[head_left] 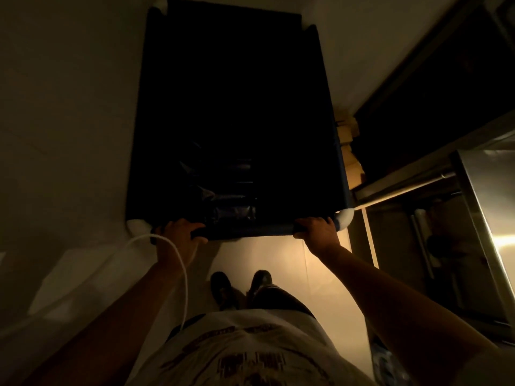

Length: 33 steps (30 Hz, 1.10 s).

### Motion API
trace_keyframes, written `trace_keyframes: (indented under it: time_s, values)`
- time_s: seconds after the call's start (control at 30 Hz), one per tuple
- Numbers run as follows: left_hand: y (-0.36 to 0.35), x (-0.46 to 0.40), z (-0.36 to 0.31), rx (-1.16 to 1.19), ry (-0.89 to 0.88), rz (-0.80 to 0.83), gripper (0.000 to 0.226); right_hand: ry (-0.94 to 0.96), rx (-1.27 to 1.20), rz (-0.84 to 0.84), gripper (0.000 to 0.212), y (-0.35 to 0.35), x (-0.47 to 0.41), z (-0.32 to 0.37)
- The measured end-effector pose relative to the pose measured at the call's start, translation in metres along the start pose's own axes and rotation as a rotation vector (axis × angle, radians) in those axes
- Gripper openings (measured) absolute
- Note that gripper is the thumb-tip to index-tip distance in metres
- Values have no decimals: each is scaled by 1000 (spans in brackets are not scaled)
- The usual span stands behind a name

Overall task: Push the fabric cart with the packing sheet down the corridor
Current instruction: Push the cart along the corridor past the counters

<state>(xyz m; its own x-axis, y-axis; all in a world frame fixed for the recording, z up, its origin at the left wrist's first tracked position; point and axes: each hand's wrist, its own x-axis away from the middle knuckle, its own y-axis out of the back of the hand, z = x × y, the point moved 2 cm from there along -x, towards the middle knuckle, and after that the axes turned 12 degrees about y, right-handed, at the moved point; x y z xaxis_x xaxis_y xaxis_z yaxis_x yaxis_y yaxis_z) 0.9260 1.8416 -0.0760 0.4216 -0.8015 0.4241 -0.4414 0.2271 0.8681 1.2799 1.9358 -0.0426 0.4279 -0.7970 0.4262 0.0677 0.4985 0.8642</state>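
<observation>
A dark blue fabric cart (pixel 341 162) with white pipe corners fills the middle of the head view and stretches away from me. Its inside is very dark. A folded, shiny dark packing sheet (pixel 231 211) lies at the near end of the cart's bottom. My left hand (pixel 178 235) grips the near rim bar at its left part. On the same bar, my right hand (pixel 319 232) grips close to the white right corner. Both arms are stretched forward.
A pale wall runs along the left. On the right stand a steel counter (pixel 487 196) with a shelf below and some pale boxes (pixel 349 140) close to the cart's right side. A white cable (pixel 181 263) hangs over my left wrist. The lit floor (pixel 278 260) lies under my feet.
</observation>
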Motion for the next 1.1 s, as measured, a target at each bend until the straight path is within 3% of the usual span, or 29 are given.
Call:
trace_keyframes:
  time_s: [0.23,0.43,0.9,1.1]
  values:
    - [0,2,1,-39,-71,-41,39,-10,-52,18,40,1,2,-3]
    - [0,-1,2,15,-38,36,40,20,-5,24,37,-10,5,-6]
    - [-9,-4,9,54,-37,42,37,109,27,117,37,-2,-13,-19]
    - [-2,-6,12,-6,-43,58,71,117,5,150,39,2,-21,-22]
